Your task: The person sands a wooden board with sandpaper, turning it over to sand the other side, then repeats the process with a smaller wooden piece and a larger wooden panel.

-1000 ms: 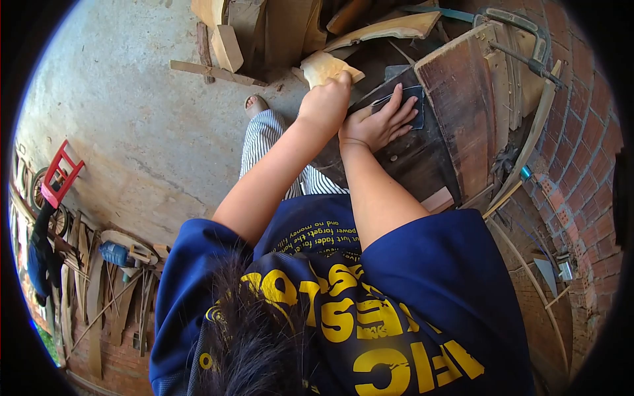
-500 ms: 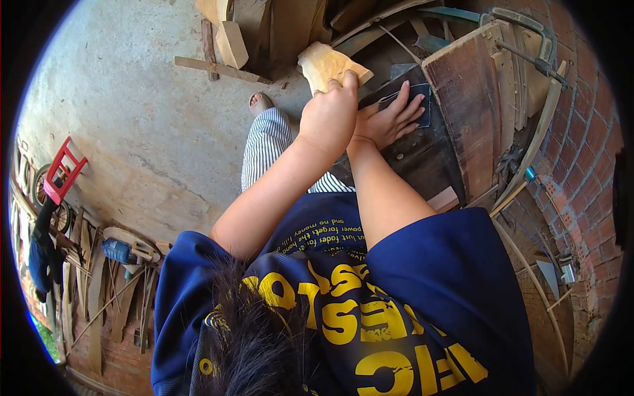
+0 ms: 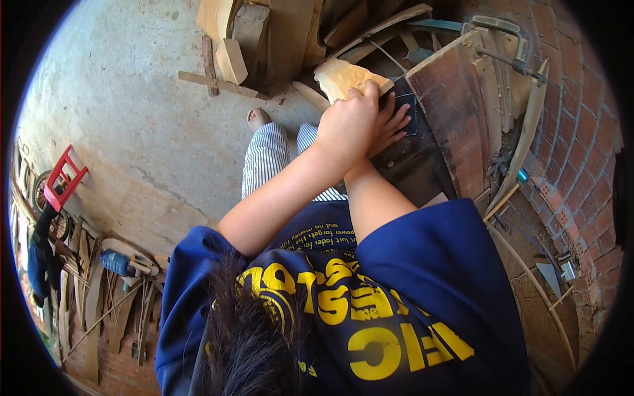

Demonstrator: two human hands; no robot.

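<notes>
My left hand (image 3: 350, 125) is closed around a pale, rough-edged piece of wood (image 3: 345, 78) and holds it by its near edge. My right hand (image 3: 391, 124) lies beyond the left wrist, partly covered by it. Its fingers are stretched out over a dark sheet (image 3: 411, 113) with a thin light line along it. Under that sheet is a dark, worn work surface (image 3: 413, 158). The wood's right end comes close to the right hand's fingers; I cannot tell if they touch.
A reddish-brown board (image 3: 449, 105) stands upright right of the work surface, with a G-clamp (image 3: 505, 43) at its top. Wood offcuts (image 3: 249, 39) stand ahead on the concrete floor (image 3: 139, 105). A brick wall (image 3: 574, 125) rises at right. A red plastic frame (image 3: 66, 178) is at left.
My left hand has moved right with the piece of wood, now overlapping my right hand. The right hand stays on the dark sheet. The whole view has shifted a little.
</notes>
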